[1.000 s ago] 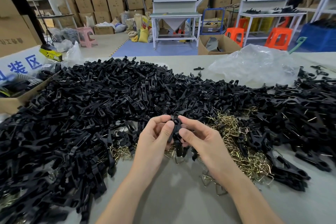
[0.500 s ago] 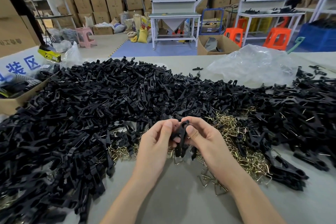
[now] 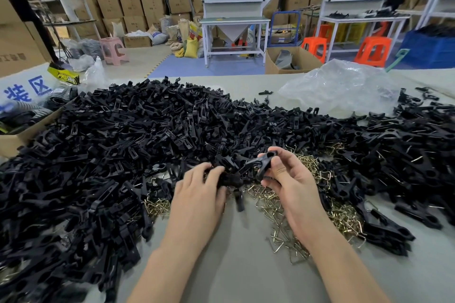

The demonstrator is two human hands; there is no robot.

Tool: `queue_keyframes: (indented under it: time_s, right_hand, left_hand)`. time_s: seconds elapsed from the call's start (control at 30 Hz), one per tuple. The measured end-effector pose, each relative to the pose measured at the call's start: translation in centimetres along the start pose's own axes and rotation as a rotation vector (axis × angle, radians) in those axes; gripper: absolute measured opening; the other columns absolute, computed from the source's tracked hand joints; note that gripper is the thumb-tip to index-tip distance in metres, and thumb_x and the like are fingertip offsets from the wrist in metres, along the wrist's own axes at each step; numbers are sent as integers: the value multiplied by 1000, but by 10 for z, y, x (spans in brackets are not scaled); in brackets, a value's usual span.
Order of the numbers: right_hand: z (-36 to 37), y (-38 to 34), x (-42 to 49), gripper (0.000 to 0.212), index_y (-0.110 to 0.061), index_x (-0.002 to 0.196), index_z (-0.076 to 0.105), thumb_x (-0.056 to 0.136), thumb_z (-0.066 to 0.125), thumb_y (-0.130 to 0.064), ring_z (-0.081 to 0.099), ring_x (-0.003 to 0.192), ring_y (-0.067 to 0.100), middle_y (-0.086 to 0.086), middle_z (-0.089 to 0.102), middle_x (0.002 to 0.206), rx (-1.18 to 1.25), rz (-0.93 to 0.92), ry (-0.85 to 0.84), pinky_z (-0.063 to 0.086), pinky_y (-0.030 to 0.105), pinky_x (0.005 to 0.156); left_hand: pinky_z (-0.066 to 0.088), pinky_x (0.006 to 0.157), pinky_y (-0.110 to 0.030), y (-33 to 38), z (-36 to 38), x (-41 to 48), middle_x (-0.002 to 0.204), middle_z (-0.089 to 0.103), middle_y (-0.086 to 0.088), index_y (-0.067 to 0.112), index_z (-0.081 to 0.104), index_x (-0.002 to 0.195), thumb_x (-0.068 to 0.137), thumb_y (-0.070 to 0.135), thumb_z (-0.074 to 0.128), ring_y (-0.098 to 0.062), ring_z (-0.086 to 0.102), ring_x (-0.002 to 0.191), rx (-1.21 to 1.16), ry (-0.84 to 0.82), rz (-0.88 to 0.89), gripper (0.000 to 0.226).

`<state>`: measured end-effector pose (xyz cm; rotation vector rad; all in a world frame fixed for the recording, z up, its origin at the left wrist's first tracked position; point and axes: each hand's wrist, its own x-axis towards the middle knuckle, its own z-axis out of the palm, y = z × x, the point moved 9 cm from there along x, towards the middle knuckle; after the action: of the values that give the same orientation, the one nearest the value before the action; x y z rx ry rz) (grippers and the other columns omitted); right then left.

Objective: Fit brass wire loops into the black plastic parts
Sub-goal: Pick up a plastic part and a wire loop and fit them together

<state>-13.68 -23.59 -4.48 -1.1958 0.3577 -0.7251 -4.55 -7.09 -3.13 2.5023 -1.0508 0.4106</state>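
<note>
A huge heap of black plastic parts (image 3: 138, 145) covers the grey table from left to right. Brass wire loops (image 3: 275, 206) lie in a tangle in front of it, under and beside my hands. My right hand (image 3: 288, 179) pinches one black plastic clip (image 3: 263, 162) between thumb and fingers, lifted a little above the pile. My left hand (image 3: 199, 192) lies palm down at the heap's near edge, its fingertips curled onto black parts (image 3: 230, 178); I cannot tell whether it grips one.
A crumpled clear plastic bag (image 3: 342, 86) lies at the back right of the table. A cardboard box (image 3: 14, 140) stands at the left edge. Bare grey table surface (image 3: 236, 265) shows between my forearms. Workbenches, stools and stacked cartons stand beyond the table.
Both hands held one clip together before. Now they have parted: the right hand keeps the clip and has moved right and up, the left hand has dropped onto the pile.
</note>
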Motion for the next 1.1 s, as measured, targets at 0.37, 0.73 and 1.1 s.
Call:
queue_keyframes:
  time_s: [0.37,0.73,1.1]
  right_hand:
    - [-1,-2,-1,19,-21,110,68,101,54,-13,71,79,9,-2,78,96,-47,5,19,57,21,66]
    - [0,-3,-3,18,-22,109,69,100,56,-15,71,80,12,-1,77,95,-60,-2,15,57,22,68]
    - [11,-1,-5,19,-33,99,76,84,64,-30,72,96,23,8,74,109,13,22,-39,58,24,75]
  left_hand:
    - [45,79,-42,-23,-32,1,97,61,-1,18,67,101,78,-3,65,-27,57,89,37,203,-137,31]
    - [39,97,-38,-17,-1,-1,120,56,3,25,67,121,100,44,49,-22,52,115,160,-57,-93,34]
    - [31,89,-28,-6,-20,2,99,61,22,30,71,101,99,31,58,-6,48,94,-287,106,-77,13]
